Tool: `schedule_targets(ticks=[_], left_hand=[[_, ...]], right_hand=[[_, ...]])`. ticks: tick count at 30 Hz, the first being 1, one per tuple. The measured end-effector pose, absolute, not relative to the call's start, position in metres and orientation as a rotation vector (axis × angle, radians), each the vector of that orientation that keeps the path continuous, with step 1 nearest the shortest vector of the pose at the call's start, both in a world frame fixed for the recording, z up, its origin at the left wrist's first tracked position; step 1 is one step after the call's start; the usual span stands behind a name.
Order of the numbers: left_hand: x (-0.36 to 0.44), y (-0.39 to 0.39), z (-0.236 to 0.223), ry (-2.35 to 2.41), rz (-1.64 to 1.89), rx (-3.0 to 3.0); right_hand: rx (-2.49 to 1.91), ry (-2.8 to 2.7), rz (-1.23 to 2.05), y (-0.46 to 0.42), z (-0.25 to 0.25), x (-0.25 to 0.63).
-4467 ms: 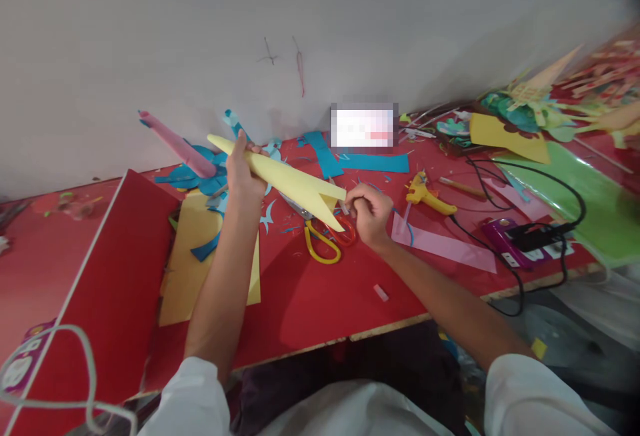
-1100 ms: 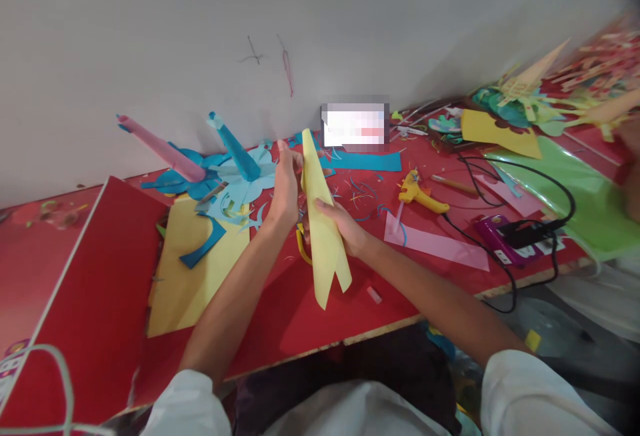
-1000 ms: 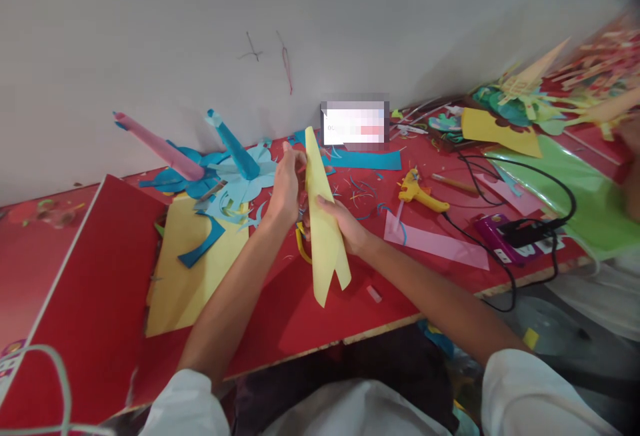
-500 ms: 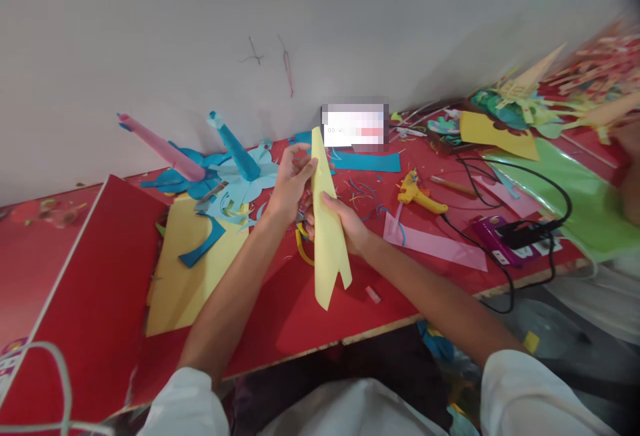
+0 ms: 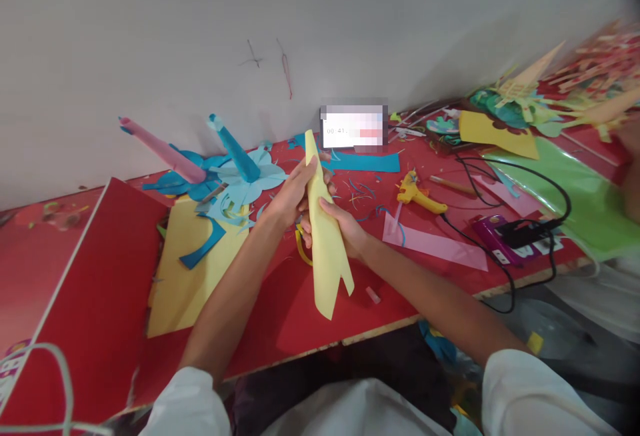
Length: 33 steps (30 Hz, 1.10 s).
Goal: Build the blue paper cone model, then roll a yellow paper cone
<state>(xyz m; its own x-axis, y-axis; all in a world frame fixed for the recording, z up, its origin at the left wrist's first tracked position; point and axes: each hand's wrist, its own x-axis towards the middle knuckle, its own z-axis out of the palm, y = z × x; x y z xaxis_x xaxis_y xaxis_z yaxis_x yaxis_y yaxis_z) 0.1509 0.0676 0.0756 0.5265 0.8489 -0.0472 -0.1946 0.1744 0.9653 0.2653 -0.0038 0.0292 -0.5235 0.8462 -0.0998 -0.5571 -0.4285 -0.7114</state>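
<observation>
A yellow paper cone [image 5: 327, 256], narrow at the top and flaring towards me with a notched lower edge, is held above the red table [image 5: 280, 329]. My left hand [image 5: 296, 189] is wrapped round its upper part, thumb on the near face. Lower on the right side, my right hand [image 5: 345, 226] grips it with the thumb on the front and the fingers behind. Part of the fingers is hidden by the paper. Behind the cone, close to my hands, lies a yellow-handled tool [image 5: 301, 248], mostly covered.
Pink [image 5: 167, 153] and blue [image 5: 235, 149] paper cones stand on petal shapes at the back left. A yellow glue gun [image 5: 420, 195] lies right, near a pink paper strip [image 5: 435, 243] and a purple box [image 5: 495, 239] with black cables. A lit phone [image 5: 353, 131] leans against the wall.
My left hand has closed further round the upper cone, its fingers now wrapped behind. The cone's tip has shifted slightly left and its lower end a little nearer to me.
</observation>
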Motion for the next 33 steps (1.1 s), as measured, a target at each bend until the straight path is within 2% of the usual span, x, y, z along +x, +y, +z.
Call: schedule_targets(ticks=[14, 33], left_hand=[[0.155, 0.061, 0.087, 0.865, 0.932, 1.259], [0.156, 0.063, 0.084, 0.847, 1.04, 1.27]], right_hand=[[-0.554, -0.777, 1.942, -0.004, 0.021, 0.262], [-0.573, -0.776, 1.946, -0.004, 0.021, 0.26]])
